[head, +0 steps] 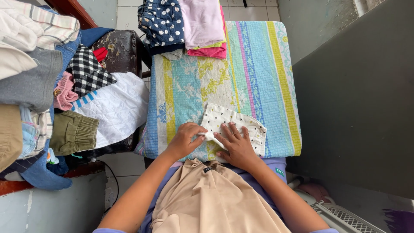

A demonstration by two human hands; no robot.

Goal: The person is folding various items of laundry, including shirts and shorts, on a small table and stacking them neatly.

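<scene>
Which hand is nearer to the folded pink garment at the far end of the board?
Right. The right hand lies flat on the small white patterned cloth, more directly below the folded pink garment; the left hand sits further left.

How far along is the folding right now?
Done: a folded stack sits at the board's far end. In hand: the left hand pinches an edge of a small white patterned garment while the right hand presses it flat. Left: a loose heap waits on the chair.
</scene>
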